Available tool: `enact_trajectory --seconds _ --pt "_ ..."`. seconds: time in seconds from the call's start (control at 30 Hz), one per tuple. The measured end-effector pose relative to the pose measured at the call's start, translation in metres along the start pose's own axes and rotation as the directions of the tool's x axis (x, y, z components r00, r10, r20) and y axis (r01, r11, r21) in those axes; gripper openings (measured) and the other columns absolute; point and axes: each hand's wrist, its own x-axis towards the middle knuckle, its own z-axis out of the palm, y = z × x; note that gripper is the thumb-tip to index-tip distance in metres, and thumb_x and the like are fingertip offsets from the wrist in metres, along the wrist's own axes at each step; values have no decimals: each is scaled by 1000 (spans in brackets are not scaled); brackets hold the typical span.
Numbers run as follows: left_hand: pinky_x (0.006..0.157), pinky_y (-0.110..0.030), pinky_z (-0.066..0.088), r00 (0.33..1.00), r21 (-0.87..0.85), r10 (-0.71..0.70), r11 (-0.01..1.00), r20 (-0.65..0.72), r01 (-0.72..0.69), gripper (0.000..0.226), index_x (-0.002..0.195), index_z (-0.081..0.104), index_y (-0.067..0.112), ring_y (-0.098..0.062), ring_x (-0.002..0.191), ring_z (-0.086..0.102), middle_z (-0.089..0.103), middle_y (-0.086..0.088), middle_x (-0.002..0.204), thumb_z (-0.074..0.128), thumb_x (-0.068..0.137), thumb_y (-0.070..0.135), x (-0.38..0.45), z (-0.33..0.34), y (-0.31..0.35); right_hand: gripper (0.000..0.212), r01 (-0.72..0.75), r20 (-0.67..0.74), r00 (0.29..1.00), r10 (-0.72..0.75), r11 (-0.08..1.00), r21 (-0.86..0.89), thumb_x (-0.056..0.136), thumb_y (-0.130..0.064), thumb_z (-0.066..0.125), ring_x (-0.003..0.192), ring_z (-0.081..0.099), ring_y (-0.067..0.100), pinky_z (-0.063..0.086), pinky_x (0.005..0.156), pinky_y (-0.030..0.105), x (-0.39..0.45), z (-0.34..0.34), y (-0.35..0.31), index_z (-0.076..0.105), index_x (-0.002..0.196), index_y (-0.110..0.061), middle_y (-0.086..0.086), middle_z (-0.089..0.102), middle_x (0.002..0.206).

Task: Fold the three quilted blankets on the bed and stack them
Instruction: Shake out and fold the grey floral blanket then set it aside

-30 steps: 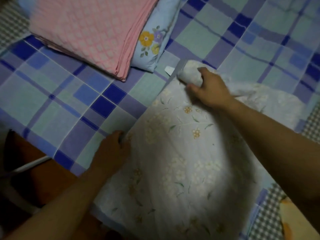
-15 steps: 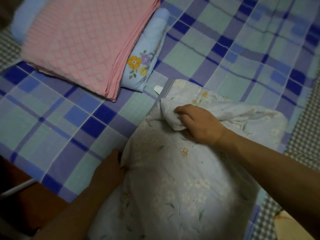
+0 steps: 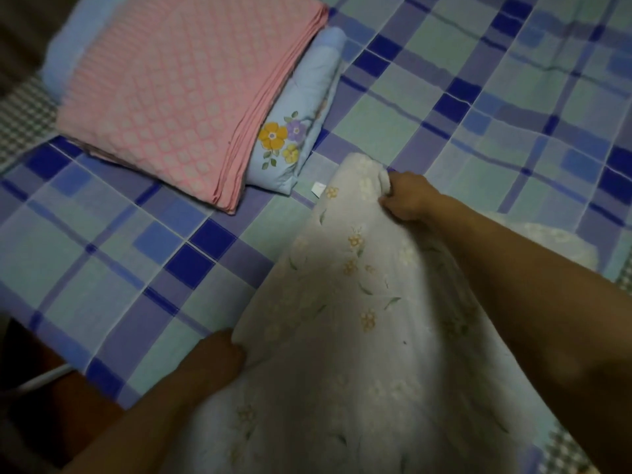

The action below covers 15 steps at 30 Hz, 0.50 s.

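— Blankets first: where are they, from the head camera?

— Two are done. The pink quilted blanket [image 3: 178, 97] lies folded on the folded blue floral blanket [image 3: 301, 107], the pair up and left of the third. That third, a pale floral blanket [image 3: 359, 319], lies on the plaid bedsheet [image 3: 478, 107], near the stack but apart from it.

— And the hands?

— The right hand [image 3: 408, 196] is clenched on the pale blanket's far corner, the one nearest the stack. The left hand [image 3: 213, 359] grips its near left edge, at the bed's side.

— So how should this fold go?

— My guess: keep the edge between the two hands taut, match corners before laying them down, then smooth out trapped air. Quilted fabric is bulky and springs open. A small white tag [image 3: 318, 188] just beside the far corner can mark which edge is which.
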Motion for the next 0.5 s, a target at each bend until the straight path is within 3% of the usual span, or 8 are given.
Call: enact_trajectory --seconds 0.07,0.13,0.2,0.27,0.37,0.43,0.5 --pt "88 -39 56 1000 39 11 999 7 -11 40 123 59 19 -19 97 66 68 -1 109 53 87 34 -17 -8 21 66 -46 -1 999 46 998 43 82 -50 63 119 50 40 45 102 46 13 2 -9 47 138 -20 16 52 134" --pt "93 -38 53 1000 43 17 999 16 -18 38 128 54 15 -23 104 64 66 -6 117 54 93 29 -27 -12 35 71 -40 -17 999 42 994 102 81 -51 67 120 50 39 45 102 46 24 3 -16 45 141 -21 15 53 132" --pt "96 -38 51 998 22 -7 1000 57 6 46 135 45 14 -23 108 61 61 -8 124 55 93 27 -32 -18 44 62 -37 -34 999 38 999 36 84 -43 68 115 52 37 46 98 44 24 5 -17 48 137 -17 15 55 129" --pt "93 -37 53 998 -23 -7 1000 65 9 49 135 41 15 -19 104 60 59 -7 122 59 92 27 -37 -31 57 43 19 -156 987 -23 999 -27 86 -30 66 106 54 36 47 90 43 10 7 -15 55 124 -12 16 56 119" --pt "89 -35 53 962 -118 145 977 -233 -176 34 125 51 18 -16 97 59 60 -5 115 62 94 24 -36 -64 97 18 329 -405 843 -355 935 -133 78 -7 65 87 54 37 43 72 40 -28 19 -4 61 95 -7 16 57 94" --pt "89 -32 51 897 -198 250 921 -365 -337 34 128 54 19 -13 97 58 60 -1 115 61 95 22 -31 -85 138 15 525 -382 704 -599 801 -290 74 -5 65 79 51 32 37 66 38 -56 33 9 62 88 -8 15 56 86" --pt "81 -18 47 863 -244 328 866 -384 -437 32 131 54 18 -5 94 57 59 2 115 54 99 20 -19 -98 181 9 605 -285 635 -718 692 -394 82 -14 62 83 52 31 38 70 39 -79 52 24 64 90 -11 14 58 93"
